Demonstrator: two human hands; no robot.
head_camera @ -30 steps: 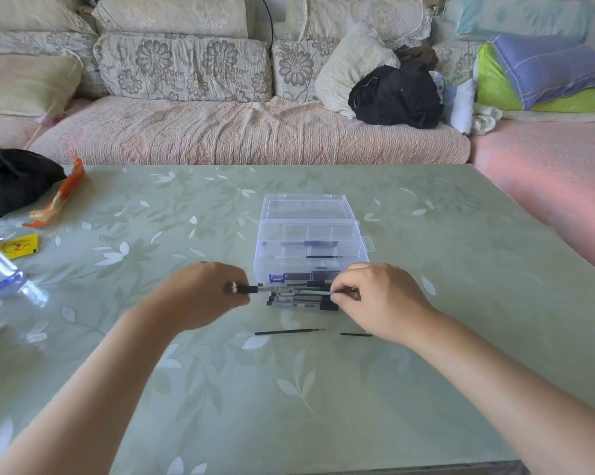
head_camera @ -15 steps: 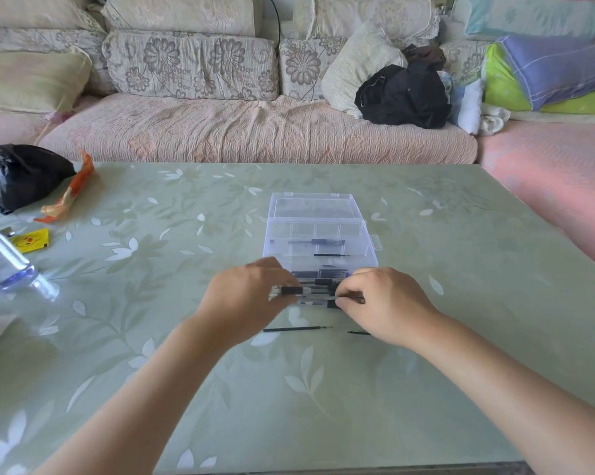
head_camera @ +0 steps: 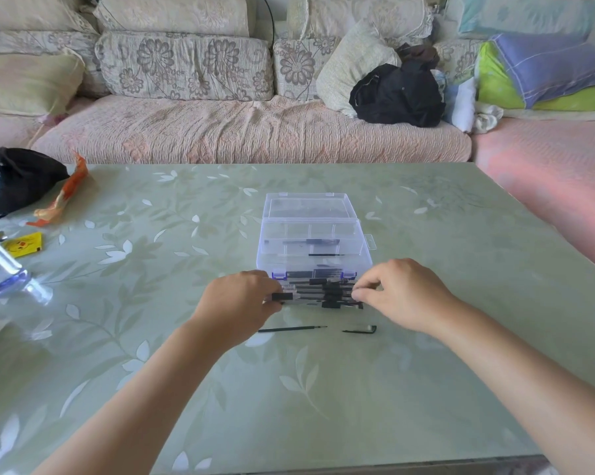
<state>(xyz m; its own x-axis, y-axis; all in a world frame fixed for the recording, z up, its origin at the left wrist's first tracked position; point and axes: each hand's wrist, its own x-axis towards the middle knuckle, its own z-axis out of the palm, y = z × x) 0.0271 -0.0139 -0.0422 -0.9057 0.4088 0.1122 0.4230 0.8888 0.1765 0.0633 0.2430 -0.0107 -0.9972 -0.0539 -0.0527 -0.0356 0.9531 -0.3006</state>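
Note:
A clear plastic box (head_camera: 315, 231) with its lid open stands mid-table; a pen and a thin refill lie inside it. Right in front of the box lies a row of several black-and-clear pens (head_camera: 323, 292). My left hand (head_camera: 239, 303) pinches the left end of one pen in the row. My right hand (head_camera: 400, 291) pinches at the right ends of the pens with curled fingers. On the table nearer to me lie a loose black refill (head_camera: 292, 329) and a small black pen part (head_camera: 360, 329).
A black bag (head_camera: 13, 180), an orange wrapper (head_camera: 61, 197), a yellow card (head_camera: 25, 244) and a lying clear bottle (head_camera: 8, 274) sit at the table's left. A sofa with cushions, a black garment (head_camera: 397, 96) and folded bedding stands behind the table.
My left hand moved right, from the far end of a drawn-out pen up against the row of pens. The pen it holds now lies in line with the others. My right hand stayed put.

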